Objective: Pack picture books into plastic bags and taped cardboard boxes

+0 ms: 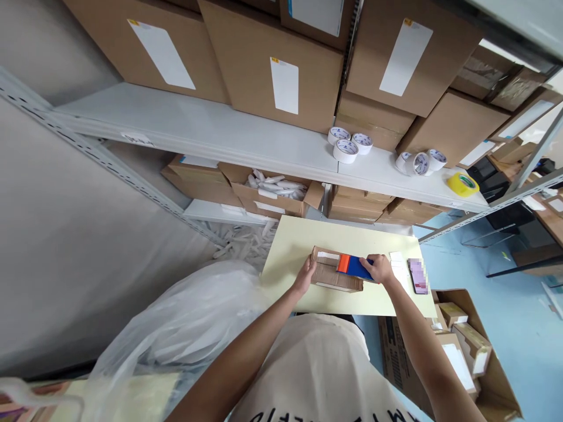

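Note:
On the pale yellow table [347, 231] lies a small brown cardboard box [336, 278] with a white strip on its upper face. My left hand [304, 275] grips the box's left end, thumb along the edge. A flat blue-and-orange hand tool [358, 267] is held in my right hand [377, 268], its orange end resting over the top of the box. I cannot tell exactly what kind of tool it is. Right of that hand lie white paper slips [398, 266] and a phone [418, 276].
Behind the table, a metal shelf [211, 126] carries large cartons [285, 58], white tape rolls [346, 150] and a yellow tape roll [463, 184]. An open carton [488, 351] of smaller boxes stands at lower right. Clear plastic sheeting [197, 316] bulges at the left.

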A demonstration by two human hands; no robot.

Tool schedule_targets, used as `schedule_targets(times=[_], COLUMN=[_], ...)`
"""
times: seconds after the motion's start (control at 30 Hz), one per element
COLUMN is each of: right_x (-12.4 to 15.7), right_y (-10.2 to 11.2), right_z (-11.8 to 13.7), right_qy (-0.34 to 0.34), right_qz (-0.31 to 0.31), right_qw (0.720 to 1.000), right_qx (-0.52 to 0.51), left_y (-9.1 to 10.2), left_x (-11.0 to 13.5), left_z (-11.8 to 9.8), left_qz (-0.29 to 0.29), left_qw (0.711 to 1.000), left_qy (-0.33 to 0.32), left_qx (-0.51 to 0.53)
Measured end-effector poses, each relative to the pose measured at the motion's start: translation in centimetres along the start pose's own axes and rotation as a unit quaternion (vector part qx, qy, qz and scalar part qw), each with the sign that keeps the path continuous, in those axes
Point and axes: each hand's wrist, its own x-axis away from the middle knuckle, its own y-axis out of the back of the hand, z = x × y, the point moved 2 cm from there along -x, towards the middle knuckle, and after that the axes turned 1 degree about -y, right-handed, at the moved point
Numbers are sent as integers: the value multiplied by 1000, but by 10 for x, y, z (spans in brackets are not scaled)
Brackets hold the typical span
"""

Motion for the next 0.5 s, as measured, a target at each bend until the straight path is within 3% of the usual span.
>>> schedule_targets(times=[0.13, 0.2, 0.27, 0.33, 0.4, 0.5], right_x=[1, 0, 1, 2, 3, 3], right_y=[0, 1, 2, 3, 4, 6], right_z=[2, 2, 3, 5, 7, 12], right_qy=[-7, -7, -9, -14, -20, -29], right_qz=[3, 2, 4, 12, 23, 37], right_qw=[1000, 1000, 999, 998, 997, 996], right_qx=[8, 24, 41, 55, 66, 81], left_y=[15, 29, 34, 31, 24, 19], left_x=[-5, -15, -25, -32, -35, -34], left_z=[-4, -17, -38, -59, -74, -82], left_qz=[68, 90, 142, 209, 234, 223], left_qw=[997, 984, 945, 898, 877, 878], left_qy=[1, -65, -169, -232, -238, -224], left_qx=[-39, -141, -241, -310, -346, -360])
